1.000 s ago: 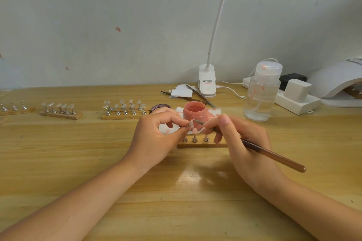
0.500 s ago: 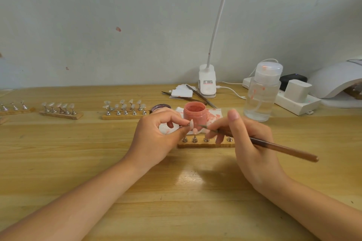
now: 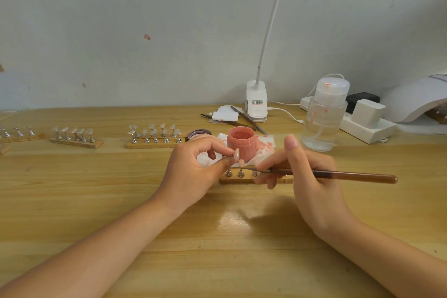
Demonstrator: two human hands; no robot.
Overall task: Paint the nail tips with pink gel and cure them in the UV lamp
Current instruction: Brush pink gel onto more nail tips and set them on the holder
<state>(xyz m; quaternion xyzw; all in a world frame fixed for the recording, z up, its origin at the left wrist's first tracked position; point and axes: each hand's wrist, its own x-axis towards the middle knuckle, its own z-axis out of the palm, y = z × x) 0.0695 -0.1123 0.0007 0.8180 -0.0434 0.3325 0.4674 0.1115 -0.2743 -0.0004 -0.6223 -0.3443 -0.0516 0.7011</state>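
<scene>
Pinching a single nail tip (image 3: pixel 236 154) between thumb and forefinger, the person's left hand (image 3: pixel 193 172) holds it upright just above the wooden table (image 3: pixel 72 201), near the centre of view. The right hand (image 3: pixel 312 176) is closed around a slim brown brush (image 3: pixel 333 173), held like a pen, its fine end pointing toward nine o'clock and nearly touching the tip's lower edge.

Directly behind the nail tip, toward twelve o'clock, stands an open jar of pink gel (image 3: pixel 241 141) on a stained paper towel (image 3: pixel 263 146). Just below the hands lies a wooden holder strip (image 3: pixel 242 179) with small metal stands. Two more strips of mounted tips (image 3: pixel 154 136) sit toward ten o'clock. At two o'clock, against the wall, the white UV lamp (image 3: pixel 416 101) waits, partly cut off by the frame edge; a clear pump bottle (image 3: pixel 324 118) stands between it and the jar.

The nail tip looks feather-light, thin and rather springy, and probably slick once gel is on it. It seems safest gripped by its base or its stand, never the wet face. The brush is light and stiff, best held low on the handle for control.
</scene>
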